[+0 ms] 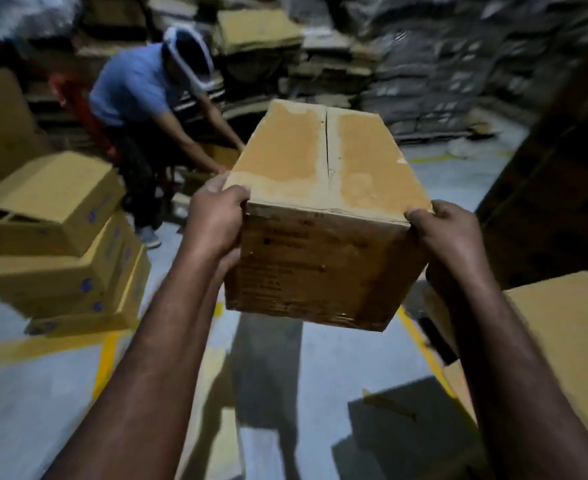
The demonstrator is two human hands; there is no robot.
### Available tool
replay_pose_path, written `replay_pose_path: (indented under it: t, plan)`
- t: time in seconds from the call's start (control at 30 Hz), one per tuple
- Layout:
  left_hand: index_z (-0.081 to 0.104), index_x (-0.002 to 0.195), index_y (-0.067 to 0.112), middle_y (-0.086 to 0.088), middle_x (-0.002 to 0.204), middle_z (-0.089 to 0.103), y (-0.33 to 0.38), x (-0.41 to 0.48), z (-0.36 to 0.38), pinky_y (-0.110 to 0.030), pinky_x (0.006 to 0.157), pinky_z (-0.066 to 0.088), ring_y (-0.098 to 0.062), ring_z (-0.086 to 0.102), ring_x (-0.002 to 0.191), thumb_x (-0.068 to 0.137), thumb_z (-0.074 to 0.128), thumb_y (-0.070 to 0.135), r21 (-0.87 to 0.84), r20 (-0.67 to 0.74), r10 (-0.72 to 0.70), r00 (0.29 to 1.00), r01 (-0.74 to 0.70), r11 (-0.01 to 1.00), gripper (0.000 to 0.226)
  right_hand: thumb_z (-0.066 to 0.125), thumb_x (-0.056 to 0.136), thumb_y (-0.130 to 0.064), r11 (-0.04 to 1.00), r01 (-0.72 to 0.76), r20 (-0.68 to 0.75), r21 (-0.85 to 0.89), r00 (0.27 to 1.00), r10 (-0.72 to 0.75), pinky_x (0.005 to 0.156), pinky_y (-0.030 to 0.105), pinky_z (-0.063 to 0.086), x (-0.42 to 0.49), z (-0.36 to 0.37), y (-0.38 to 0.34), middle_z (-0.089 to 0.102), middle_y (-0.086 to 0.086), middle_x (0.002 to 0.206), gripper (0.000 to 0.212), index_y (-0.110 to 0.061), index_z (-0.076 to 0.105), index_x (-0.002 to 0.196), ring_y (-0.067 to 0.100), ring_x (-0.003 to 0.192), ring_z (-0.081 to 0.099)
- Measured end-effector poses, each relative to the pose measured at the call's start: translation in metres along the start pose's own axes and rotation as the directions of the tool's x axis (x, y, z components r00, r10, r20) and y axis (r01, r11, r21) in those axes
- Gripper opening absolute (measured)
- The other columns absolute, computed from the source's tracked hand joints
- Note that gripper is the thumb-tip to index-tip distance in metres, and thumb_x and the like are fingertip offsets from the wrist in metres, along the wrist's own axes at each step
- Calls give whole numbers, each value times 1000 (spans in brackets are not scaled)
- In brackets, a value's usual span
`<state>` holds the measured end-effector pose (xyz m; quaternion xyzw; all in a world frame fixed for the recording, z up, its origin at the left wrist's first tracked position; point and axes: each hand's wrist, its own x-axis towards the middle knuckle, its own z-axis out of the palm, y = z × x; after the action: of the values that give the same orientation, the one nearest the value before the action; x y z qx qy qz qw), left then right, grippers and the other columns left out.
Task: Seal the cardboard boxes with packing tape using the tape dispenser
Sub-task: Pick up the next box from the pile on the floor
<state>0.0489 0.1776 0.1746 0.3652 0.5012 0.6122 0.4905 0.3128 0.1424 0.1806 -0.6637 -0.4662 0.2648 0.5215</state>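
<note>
A grey warehouse floor (43,410) with yellow lines; flattened cardboard is heaped at the far side. A stack of boxes (60,237) stands at left, and a person (136,88) in a blue shirt bends over behind it. At centre, held above the floor, is a closed box (323,174). Its long axis runs near to far, and the flap seam (327,143) follows it, seemingly untaped. The left hand (212,220) and right hand (448,233) each grip a near top corner, fingers curled, equally close. No dispenser shows. Dark print on the near side is too blurred to read.
</note>
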Motion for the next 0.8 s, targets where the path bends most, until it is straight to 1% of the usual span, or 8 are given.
replay_pose_path:
  t: [0.07, 0.13, 0.23, 0.37, 0.6, 0.67, 0.73, 0.8]
  plan:
    - [68, 115, 15, -8, 100, 76, 25, -2, 25, -32, 72, 60, -22, 74, 87, 99, 53, 5, -16, 118, 32, 992, -30, 999, 24, 64, 96, -21, 998, 55, -132, -12, 990, -56, 65, 45, 46, -9, -33, -17, 65, 30, 101, 37, 13, 63, 110, 43, 89, 62]
    - [67, 121, 17, -4, 101, 77, 39, -7, 53, -30, 68, 60, -16, 75, 85, 100, 53, 7, -51, 228, 61, 972, -50, 997, 27, 64, 97, -25, 996, 91, -222, -14, 971, -92, 67, 38, 49, -24, -65, -27, 66, 31, 108, 39, 9, 63, 116, 31, 85, 66]
    - [67, 122, 16, -5, 104, 77, 41, -27, 99, -28, 68, 57, -15, 74, 83, 101, 52, 5, -102, 390, 87, 917, -51, 994, 28, 65, 93, -34, 992, 122, -365, 19, 925, -107, 85, 25, 55, -56, -112, -35, 66, 13, 122, 53, 2, 57, 130, 23, 106, 65]
    - [63, 131, 7, -13, 115, 74, 17, -68, 166, -31, 78, 57, -20, 71, 93, 99, 52, 1, -129, 606, 71, 792, 11, 992, 35, 55, 101, -10, 991, 128, -565, -30, 816, -122, 54, 10, 49, -114, -178, -26, 64, -5, 90, 11, -14, 59, 111, -3, 71, 64]
    - [55, 142, 10, -14, 125, 70, -38, -163, 255, -50, 97, 54, -34, 68, 113, 90, 62, 19, 1, 871, -63, 488, 127, 992, 53, 56, 101, -10, 999, -16, -832, -45, 554, -29, 57, 12, 53, -213, -263, 14, 64, -8, 96, 16, -21, 56, 114, 7, 81, 63]
    - [54, 143, 13, -11, 127, 70, -57, -187, 275, -56, 100, 53, -34, 68, 114, 83, 63, 28, 60, 915, -111, 388, 140, 988, 62, 58, 100, -13, 993, -106, -879, -57, 477, 0, 76, 18, 56, -234, -285, 31, 64, 3, 117, 34, -6, 55, 134, 16, 101, 63]
    - [52, 145, 18, -8, 133, 67, -76, -201, 293, -58, 103, 51, -30, 67, 117, 80, 67, 37, 99, 931, -140, 337, 136, 986, 70, 60, 99, -16, 990, -141, -893, -7, 446, 58, 102, 40, 50, -242, -304, 50, 55, 11, 138, 52, -2, 43, 147, 25, 123, 55]
    - [50, 147, 21, -6, 138, 63, -100, -213, 314, -58, 105, 49, -30, 64, 122, 75, 70, 43, 127, 941, -163, 296, 138, 982, 78, 62, 99, -18, 986, -167, -909, 28, 406, 94, 109, 51, 44, -250, -319, 69, 50, 14, 145, 58, -2, 40, 150, 30, 132, 50]
